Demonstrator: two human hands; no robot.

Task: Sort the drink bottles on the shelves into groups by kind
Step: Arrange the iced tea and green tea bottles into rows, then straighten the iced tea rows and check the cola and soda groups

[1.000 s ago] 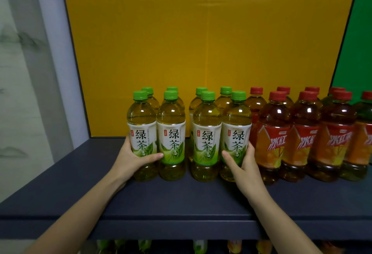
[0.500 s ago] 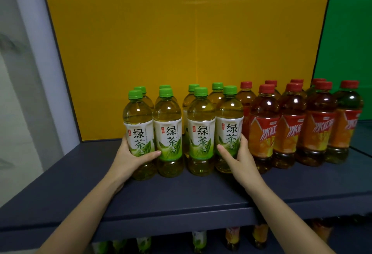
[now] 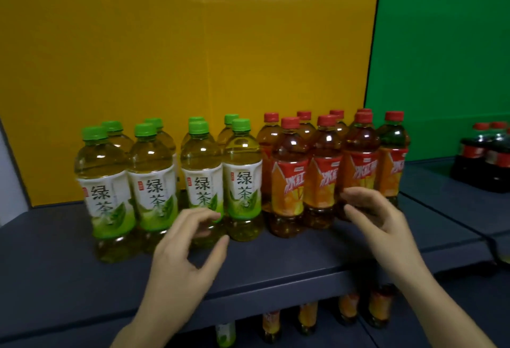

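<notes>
Flat yellow back panel (image 3: 193,58) behind, bright green panel (image 3: 441,58) adjoining on the right. Below, a dark blue-grey shelf (image 3: 55,265).

On the left half of that shelf, clear plastic green-tea bottles with green caps and white-and-green labels (image 3: 242,182), upright, in two rows, front four shoulder to shoulder. Just beside them on the right, touching or nearly so, clear plastic amber-tea bottles with red caps and red-and-orange labels (image 3: 288,182), also upright and in two rows. The two kinds grouped apart, none mixed in.

Left hand (image 3: 187,245) in front of the green-tea group, low over the shelf, fingers (image 3: 204,215) loosely curled and released, gripping nothing; fingertips close to the third front bottle, contact impossible to tell through blur.

Right hand (image 3: 380,226) in front of the amber-tea group, palm turned inward, fingers (image 3: 358,196) spread and relaxed, holding nothing, near the lower part of a front bottle.

Farther right, on a neighbouring shelf section, dark cola-like bottles with red labels (image 3: 483,160), well apart from the rest. Under the shelf edge, tops of more bottles on a lower shelf (image 3: 306,317), mostly orange-labelled, one green-labelled.
</notes>
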